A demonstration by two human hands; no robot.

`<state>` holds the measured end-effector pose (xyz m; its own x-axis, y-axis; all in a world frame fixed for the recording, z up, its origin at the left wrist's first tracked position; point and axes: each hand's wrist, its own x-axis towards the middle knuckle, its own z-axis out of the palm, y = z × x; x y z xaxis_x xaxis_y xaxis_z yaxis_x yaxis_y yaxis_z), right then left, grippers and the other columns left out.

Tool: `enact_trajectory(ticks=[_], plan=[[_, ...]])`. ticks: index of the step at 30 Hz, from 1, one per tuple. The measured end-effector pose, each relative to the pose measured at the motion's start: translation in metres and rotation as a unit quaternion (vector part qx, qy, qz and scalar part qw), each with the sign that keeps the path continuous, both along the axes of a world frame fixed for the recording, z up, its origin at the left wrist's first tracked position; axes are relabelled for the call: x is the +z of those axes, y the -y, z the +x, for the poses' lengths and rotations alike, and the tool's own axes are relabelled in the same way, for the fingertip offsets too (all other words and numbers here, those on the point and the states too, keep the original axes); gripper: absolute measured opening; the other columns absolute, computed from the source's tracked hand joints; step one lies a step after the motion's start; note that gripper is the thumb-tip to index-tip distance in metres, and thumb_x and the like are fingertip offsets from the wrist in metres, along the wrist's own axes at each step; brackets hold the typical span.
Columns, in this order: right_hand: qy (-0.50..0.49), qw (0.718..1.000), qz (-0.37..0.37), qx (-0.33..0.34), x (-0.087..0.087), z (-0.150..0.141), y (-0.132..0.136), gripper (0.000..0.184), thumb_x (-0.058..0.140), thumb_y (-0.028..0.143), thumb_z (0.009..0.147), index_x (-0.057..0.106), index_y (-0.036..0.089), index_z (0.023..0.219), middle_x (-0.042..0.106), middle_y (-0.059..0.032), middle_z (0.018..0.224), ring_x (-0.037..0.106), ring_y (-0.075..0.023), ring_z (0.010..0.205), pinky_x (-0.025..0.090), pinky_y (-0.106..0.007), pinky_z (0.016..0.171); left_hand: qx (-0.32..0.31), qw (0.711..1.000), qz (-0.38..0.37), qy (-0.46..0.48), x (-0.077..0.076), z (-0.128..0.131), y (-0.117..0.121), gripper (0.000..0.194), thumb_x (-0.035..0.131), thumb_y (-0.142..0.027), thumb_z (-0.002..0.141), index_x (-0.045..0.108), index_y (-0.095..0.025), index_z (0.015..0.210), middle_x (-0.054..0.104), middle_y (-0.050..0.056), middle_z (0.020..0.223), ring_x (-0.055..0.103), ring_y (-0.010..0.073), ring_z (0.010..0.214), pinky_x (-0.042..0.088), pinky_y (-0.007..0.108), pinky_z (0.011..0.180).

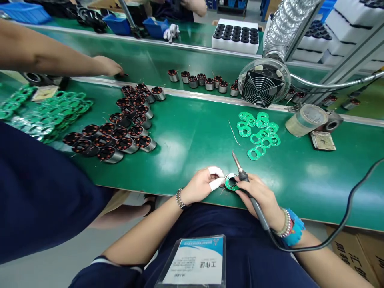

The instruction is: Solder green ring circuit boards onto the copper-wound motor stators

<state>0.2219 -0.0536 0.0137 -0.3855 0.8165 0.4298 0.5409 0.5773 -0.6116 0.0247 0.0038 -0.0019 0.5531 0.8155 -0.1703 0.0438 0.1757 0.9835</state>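
Our left hand (199, 185) pinches the green ring board (228, 185) near the front edge of the tabletop (186, 148), our right hand (264, 196) grips the soldering iron (259, 212), and we'd hold this likely stiff, fragile ring by its rim, though what sits beneath is unclear.

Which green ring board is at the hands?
The ring between the left hand and right hand, near the bench's front edge. The other loose rings lie grouped farther back, no hand on them.

Single head-worn view, facing forward and down; hands (198, 186) at close range, green workbench (186, 148) stretching beyond.
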Motion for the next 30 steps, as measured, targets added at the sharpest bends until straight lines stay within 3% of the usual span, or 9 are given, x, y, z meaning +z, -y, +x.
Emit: enact_trajectory(ticks=[3,8,15,30], plan=[[-0.020,1.000,0.016,0.004,0.011,0.004,0.003,0.029,0.054,0.007,0.083,0.056,0.023,0.107,0.066,-0.0058,0.090,0.061,-0.0205,0.093,0.050,-0.041,0.087,0.001,1.000,-0.010,-0.004,-0.001,0.000,0.000,0.015,0.061,-0.027,0.076,0.053,-0.014,0.075,0.056,0.000,0.070,0.055,0.0112,0.066,0.045,0.026,0.066],[-0.056,0.998,-0.006,-0.002,0.034,0.014,0.009,0.032,0.057,0.012,0.081,0.059,0.021,0.112,0.063,-0.0044,0.073,0.058,-0.0172,0.067,0.051,-0.032,0.060,-0.002,1.000,-0.008,-0.006,-0.001,0.000,-0.001,0.015,0.060,-0.027,0.077,0.053,-0.014,0.075,0.058,0.000,0.068,0.057,0.0115,0.065,0.046,0.026,0.066],[-0.092,0.994,-0.065,-0.007,0.038,0.016,0.010,0.028,0.056,0.006,0.078,0.064,0.019,0.102,0.065,-0.0058,0.077,0.056,-0.0161,0.065,0.048,-0.031,0.058,0.002,1.000,-0.008,0.005,-0.002,0.000,-0.001,0.013,0.061,-0.025,0.076,0.054,-0.014,0.075,0.058,0.000,0.067,0.057,0.0114,0.065,0.046,0.025,0.065],[-0.089,0.994,-0.057,-0.011,0.040,0.020,0.011,0.027,0.056,0.011,0.081,0.063,0.021,0.105,0.065,-0.0051,0.076,0.059,-0.0167,0.065,0.050,-0.032,0.058,0.008,1.000,-0.018,0.003,-0.003,0.000,-0.001,0.013,0.061,-0.026,0.075,0.053,-0.015,0.075,0.058,-0.001,0.066,0.058,0.0117,0.064,0.046,0.026,0.065]])
